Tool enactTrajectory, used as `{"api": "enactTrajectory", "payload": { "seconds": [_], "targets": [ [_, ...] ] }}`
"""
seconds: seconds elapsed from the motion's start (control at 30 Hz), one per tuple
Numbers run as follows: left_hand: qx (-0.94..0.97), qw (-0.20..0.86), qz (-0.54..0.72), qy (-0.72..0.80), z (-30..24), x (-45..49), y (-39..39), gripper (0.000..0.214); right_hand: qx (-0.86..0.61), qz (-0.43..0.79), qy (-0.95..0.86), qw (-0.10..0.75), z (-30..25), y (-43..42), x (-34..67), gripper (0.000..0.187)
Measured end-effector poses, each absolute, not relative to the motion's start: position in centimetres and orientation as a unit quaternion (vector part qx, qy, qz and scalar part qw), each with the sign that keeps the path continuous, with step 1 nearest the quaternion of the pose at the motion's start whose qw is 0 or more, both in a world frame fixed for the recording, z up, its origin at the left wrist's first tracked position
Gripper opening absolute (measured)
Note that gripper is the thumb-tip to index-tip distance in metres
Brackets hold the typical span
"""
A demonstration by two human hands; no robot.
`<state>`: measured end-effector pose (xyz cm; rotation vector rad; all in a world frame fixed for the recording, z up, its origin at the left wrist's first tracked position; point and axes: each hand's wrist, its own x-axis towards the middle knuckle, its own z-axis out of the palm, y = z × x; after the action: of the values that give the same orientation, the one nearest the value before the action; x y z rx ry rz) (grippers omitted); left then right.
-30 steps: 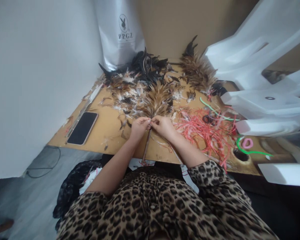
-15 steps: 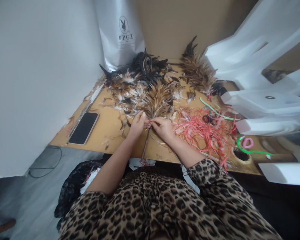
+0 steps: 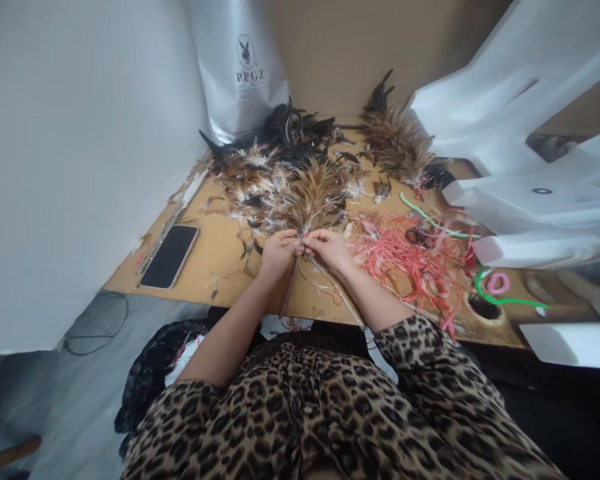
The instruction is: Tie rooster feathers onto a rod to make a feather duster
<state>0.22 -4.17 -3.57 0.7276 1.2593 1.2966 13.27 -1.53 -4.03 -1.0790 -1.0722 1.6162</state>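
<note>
In front of me, the person in the leopard-print shirt [image 3: 300, 407] has both hands together over the table [image 3: 225, 267]. The left hand [image 3: 280, 252] and right hand [image 3: 329, 248] are nearly closed, fingers bent to a pinch, tips meeting at the base of the brown feather bunch [image 3: 317, 197]; I can't tell what sits between the fingertips. A thin stick [image 3: 289, 287] runs from beneath them towards the table's near edge. Half a second ago the left fingers were straighter, the thumb raised; now they're curled in. The bunch lies where it did, just beyond the hands. The phone [image 3: 170, 257] lies off to the left, red strips [image 3: 410, 257] in a tangle near the right forearm. Farther back are black feathers [image 3: 295, 133], another feather bunch [image 3: 397, 143] and a silvery bag [image 3: 247, 87].
</note>
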Motion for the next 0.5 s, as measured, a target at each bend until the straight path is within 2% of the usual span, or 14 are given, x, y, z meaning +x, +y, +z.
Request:
{"api": "enactTrajectory", "payload": {
  "seconds": [0.27, 0.37, 0.5],
  "targets": [
    [0.264, 0.562, 0.559, 0.55, -2.8, 0.0, -4.6, 0.028, -0.412, 0.609, -0.517, 0.439, -5.0, -1.4, 13.2, 0.026],
    [0.269, 0.553, 0.555, 0.56, -2.7, 0.0, -4.5, 0.032, -0.423, 0.514, -0.604, 0.438, -5.3, -1.5, 13.3, 0.016],
    [0.291, 0.539, 0.535, 0.581, -2.6, -0.1, -4.2, 0.048, -0.408, 0.321, -0.732, 0.442, -5.1, -1.7, 13.5, 0.01]
  ]
}}
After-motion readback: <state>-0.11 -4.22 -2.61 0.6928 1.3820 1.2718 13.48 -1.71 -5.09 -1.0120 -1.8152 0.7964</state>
